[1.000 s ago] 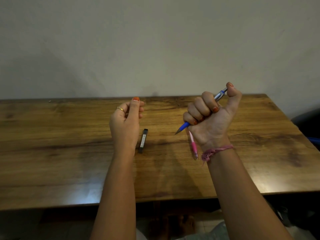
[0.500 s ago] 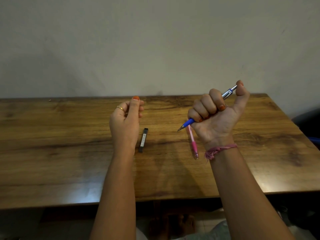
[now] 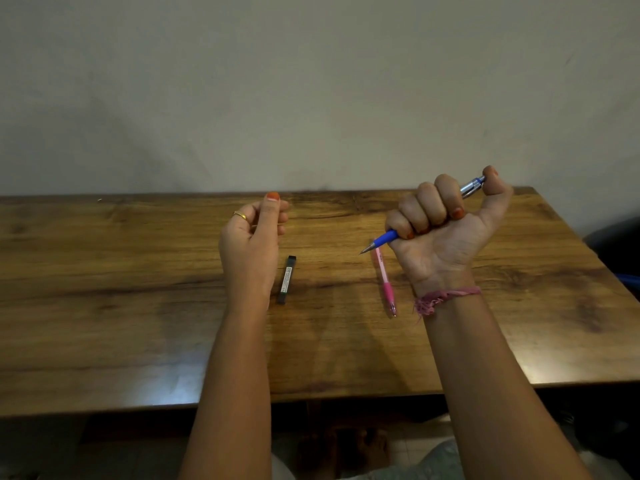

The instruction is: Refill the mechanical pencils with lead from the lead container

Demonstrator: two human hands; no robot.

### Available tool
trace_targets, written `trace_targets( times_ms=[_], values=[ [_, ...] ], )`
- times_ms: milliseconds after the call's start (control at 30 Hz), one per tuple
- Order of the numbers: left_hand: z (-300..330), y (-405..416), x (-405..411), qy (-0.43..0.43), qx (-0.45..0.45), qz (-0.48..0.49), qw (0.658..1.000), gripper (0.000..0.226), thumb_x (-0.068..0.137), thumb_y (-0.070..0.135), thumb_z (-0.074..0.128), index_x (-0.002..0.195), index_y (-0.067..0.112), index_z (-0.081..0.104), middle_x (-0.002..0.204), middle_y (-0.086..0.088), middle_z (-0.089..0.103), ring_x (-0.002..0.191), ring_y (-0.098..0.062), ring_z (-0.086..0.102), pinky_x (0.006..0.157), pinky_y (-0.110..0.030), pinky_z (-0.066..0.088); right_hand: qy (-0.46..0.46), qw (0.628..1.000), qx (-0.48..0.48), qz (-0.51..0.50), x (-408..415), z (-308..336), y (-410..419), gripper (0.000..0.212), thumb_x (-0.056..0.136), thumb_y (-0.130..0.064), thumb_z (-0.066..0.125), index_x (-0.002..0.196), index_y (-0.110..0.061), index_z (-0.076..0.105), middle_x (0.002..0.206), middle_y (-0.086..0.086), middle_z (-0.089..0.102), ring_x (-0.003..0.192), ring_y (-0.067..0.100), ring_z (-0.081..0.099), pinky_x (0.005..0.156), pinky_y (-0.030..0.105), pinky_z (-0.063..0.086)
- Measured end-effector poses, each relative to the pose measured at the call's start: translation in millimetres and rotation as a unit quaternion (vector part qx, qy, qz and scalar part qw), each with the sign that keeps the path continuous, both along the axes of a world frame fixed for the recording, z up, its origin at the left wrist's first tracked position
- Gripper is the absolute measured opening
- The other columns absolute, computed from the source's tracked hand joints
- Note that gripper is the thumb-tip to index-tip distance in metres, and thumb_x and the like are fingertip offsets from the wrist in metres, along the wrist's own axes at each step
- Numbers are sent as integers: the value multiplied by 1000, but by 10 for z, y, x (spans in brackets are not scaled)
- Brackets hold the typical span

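Right hand (image 3: 443, 230) shifted right | blue pencil (image 3: 384, 239) fisted, tip down-left

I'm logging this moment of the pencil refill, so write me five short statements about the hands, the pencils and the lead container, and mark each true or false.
1. The right hand grips the blue pencil in a fist, thumb on its top end. True.
2. The pink pencil is held in the left hand. False: it lies on the table, below the right hand.
3. The lead container lies on the table just right of the left wrist. True.
4. The blue pencil's tip points up at the wall. False: it points down and to the left.
5. The left hand rests flat on the table. False: it is raised, fingers curled toward the thumb.
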State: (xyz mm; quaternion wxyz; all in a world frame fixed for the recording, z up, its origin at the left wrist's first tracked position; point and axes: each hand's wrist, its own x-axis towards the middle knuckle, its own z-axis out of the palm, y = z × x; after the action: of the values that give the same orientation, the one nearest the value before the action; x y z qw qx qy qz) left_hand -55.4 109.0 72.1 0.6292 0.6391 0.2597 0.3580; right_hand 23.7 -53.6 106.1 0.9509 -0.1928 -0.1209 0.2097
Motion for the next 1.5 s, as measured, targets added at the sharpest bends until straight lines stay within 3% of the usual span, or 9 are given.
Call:
trace_targets(
  times_ms=[233,1500],
  values=[
    [-2,9,-8,8,0,0,1000,21,94,34,56,81,27,70,77,11,69,74,-4,61,75,-30,53,-15,1000,5,-3,15,-14,-13,49,80,-58,35,49,-23,20,44,-9,12,41,9,7,42,22,7],
    [14,-8,-12,1,-4,-3,1000,20,94,33,57,80,26,70,74,12,69,71,-3,60,74,-29,52,-24,1000,0,-9,20,2,-23,49,82,-57,35,50,-23,20,45,-9,12,41,10,7,43,24,6]
  ],
)
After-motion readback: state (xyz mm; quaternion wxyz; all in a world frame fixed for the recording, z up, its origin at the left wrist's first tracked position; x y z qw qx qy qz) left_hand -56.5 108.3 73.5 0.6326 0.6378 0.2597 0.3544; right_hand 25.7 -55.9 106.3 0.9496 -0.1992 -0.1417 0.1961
